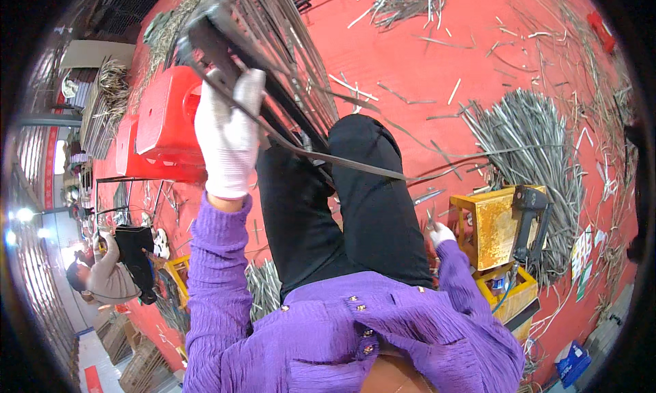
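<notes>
left hand: my left hand (229,130), white glove, is up at the near edge of the frame, thumb raised apart from the fingers. strip crosses in front of it. some blur; can't tell if i'm gripping strip or frame.
right hand: my right hand (441,234), white glove, is low beside my right thigh. fingers look partly curled, with a thin grey thing (431,219) poking out. too small to name; can't tell how tight the hold is.
frame: the black frame (277,96) is tilted ahead of me, left of centre, with grey strips running along it. low end comes down by my knees.
strip: one long grey strip (355,164) runs from the frame past my left hand, over my lap, off toward the right.
left side: red stools (167,123) just beyond my left hand. further off, a co-worker (113,273) bent over.
right side: yellow stand (488,229), worn paint, black tool (529,215) against it. big grey strip bundle (536,154) just behind.
floor: red floor (410,65), loose strip offcuts scattered about.
</notes>
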`<state>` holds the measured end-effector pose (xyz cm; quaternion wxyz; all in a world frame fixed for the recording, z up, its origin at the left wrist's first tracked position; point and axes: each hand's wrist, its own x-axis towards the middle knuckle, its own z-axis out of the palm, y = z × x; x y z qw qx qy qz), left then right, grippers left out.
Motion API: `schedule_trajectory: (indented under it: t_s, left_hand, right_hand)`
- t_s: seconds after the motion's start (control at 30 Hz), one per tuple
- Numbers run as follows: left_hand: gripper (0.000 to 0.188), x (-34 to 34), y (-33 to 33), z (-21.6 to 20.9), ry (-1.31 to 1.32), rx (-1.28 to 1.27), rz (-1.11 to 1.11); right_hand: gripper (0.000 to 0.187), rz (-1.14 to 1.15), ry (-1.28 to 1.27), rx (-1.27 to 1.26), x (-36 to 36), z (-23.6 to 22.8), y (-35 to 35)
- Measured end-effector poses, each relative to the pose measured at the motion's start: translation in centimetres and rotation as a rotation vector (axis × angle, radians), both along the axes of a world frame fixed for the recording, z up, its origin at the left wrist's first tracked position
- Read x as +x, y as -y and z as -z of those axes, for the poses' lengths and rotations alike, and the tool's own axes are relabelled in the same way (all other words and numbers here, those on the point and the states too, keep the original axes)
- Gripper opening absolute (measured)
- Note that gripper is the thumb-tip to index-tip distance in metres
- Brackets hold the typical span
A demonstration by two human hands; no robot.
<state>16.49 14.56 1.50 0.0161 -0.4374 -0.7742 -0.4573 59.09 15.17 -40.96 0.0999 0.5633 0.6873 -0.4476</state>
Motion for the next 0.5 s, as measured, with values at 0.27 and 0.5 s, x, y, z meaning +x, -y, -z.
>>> schedule_trajectory:
  t_s: [0.27, 0.5]
  left_hand:
    - [0.031, 1.5, 3.4, 0.8, -0.004, -0.053, 0.047]
    - [0.036, 1.2, 3.6, 0.6, 0.49, 0.098, 0.286]
  right_hand:
    - [0.059, 0.379, -0.796, -0.533, 2.6, -22.4, 0.6]
    - [0.05, 0.422, -1.116, -0.609, -6.8, -27.5, -7.2]
